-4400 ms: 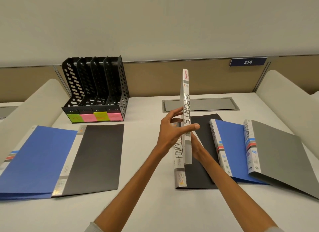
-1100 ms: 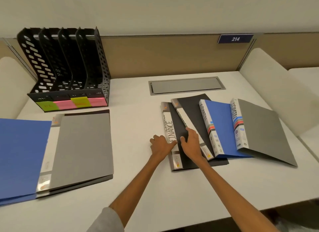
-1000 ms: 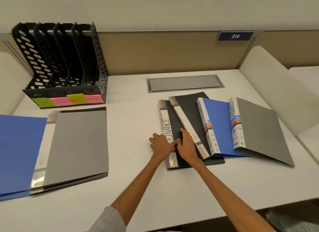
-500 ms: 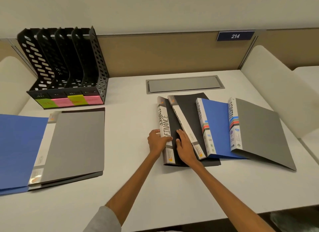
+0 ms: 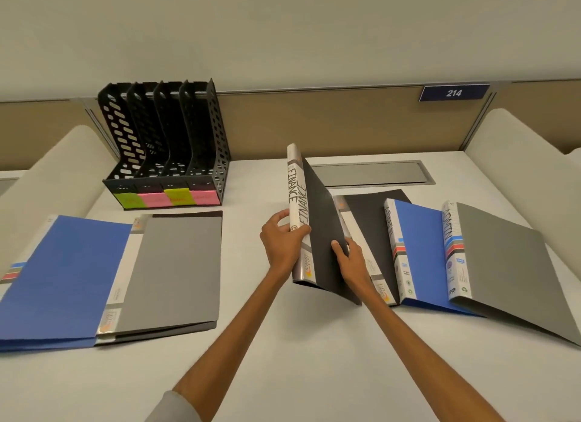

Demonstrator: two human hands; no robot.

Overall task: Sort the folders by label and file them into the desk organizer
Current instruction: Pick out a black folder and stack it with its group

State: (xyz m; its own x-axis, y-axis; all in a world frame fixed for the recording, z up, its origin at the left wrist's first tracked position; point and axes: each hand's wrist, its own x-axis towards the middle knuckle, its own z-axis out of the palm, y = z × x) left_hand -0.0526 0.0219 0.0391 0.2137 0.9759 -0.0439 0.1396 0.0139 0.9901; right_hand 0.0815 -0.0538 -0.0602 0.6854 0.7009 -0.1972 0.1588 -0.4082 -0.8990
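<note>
A black folder (image 5: 320, 220) with FINANCE written on its white spine is tilted up off the desk. My left hand (image 5: 281, 242) grips its spine, thumb across the front. My right hand (image 5: 349, 256) holds its cover from the right, thumb on the black face. Under and right of it lie another black folder (image 5: 374, 220), a blue folder (image 5: 418, 248) and a grey folder (image 5: 509, 264), overlapping. At the left lie a blue folder (image 5: 63, 277) and a grey folder (image 5: 176, 264). The black desk organizer (image 5: 166, 145) stands at the back left with several empty slots and green and pink labels.
A grey cable hatch (image 5: 371, 173) is set in the white desk (image 5: 283, 352) behind the folders. A tan partition (image 5: 314, 123) with a blue 214 sign (image 5: 453, 92) runs along the back. White curved dividers (image 5: 515, 157) flank the desk on both sides.
The FINANCE folder, lying flat half a second ago, is now lifted by its spine and tilted up. Both hands rose with it. The view has tilted upward.
</note>
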